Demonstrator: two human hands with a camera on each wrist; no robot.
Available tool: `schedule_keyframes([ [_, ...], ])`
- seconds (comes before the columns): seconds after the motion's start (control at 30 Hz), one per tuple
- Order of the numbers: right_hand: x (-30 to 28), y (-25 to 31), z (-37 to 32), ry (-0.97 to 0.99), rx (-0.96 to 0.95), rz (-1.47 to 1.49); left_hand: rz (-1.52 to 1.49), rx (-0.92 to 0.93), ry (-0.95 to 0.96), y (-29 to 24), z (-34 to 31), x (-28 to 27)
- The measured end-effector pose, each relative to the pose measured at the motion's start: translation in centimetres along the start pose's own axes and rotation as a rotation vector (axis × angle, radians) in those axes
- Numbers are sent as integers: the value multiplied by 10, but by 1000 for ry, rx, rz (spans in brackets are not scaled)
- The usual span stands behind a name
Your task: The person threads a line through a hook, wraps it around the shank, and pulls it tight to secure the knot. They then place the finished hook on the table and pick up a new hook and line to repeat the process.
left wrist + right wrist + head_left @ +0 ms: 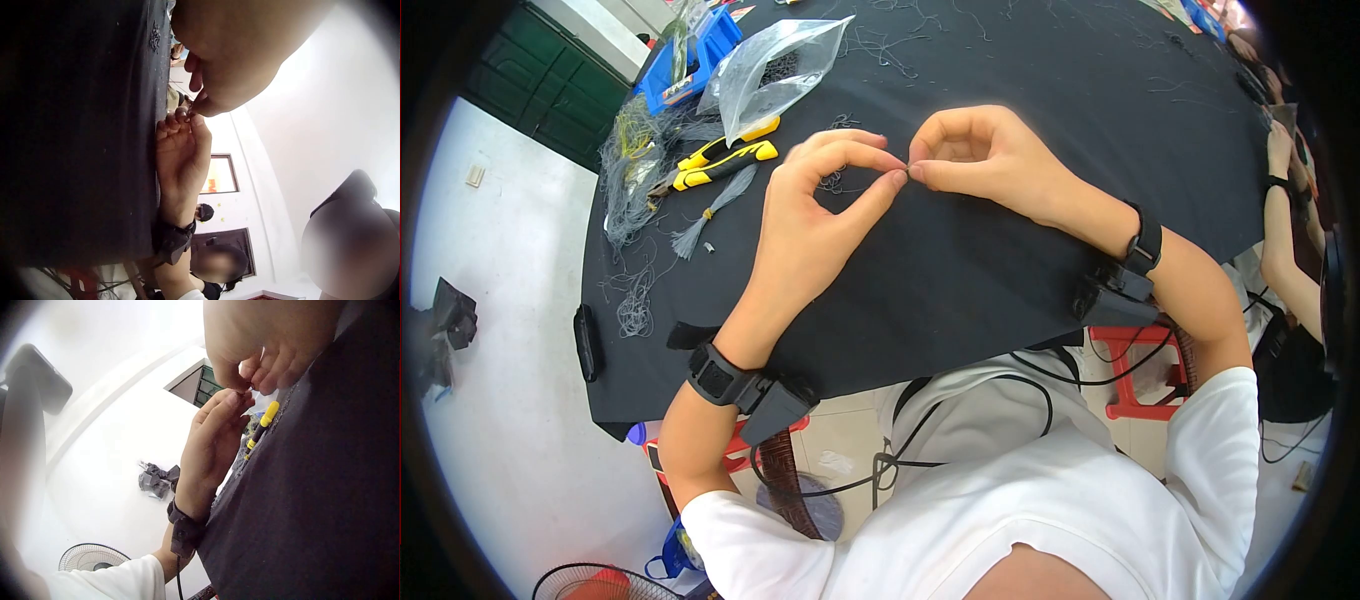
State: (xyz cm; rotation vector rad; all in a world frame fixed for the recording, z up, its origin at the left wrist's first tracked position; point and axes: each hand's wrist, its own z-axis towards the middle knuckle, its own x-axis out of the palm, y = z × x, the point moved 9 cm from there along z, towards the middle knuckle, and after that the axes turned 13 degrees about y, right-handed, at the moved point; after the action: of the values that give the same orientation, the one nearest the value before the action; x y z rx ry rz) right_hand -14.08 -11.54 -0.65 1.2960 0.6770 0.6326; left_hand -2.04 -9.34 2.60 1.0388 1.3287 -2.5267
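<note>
Over the black-covered table, my two hands meet at the fingertips. The left hand pinches a tiny dark piece between thumb and index finger. From the other side, the right hand pinches at the same piece, its other fingers curled in. So little of the piece shows between the fingertips that I cannot tell its kind. Just beyond the left hand lies a small heap of grey wire-like bits. Left of that hand are pliers with yellow and black handles.
A clear plastic bag with dark bits inside lies at the back left, beside a blue bin. Tangled grey strands and a tied bundle spread along the left edge. Another person's arm is at the right.
</note>
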Motion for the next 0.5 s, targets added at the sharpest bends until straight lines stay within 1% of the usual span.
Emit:
schedule_keyframes([
  [0.03,1,1,0,8,-8,-4,-41,27,0,-1,1,1],
  [0.13,0,1,0,-2,-22,-2,-374,-136,59,9,-1,13],
  [0.23,-2,0,0,-33,-17,14,-537,-241,60,11,-3,16],
  [0.33,-2,2,-1,-32,-26,12,-453,-238,70,15,-5,16],
  [0.5,-2,2,-1,-31,-13,-1,-394,-231,66,20,-5,16],
])
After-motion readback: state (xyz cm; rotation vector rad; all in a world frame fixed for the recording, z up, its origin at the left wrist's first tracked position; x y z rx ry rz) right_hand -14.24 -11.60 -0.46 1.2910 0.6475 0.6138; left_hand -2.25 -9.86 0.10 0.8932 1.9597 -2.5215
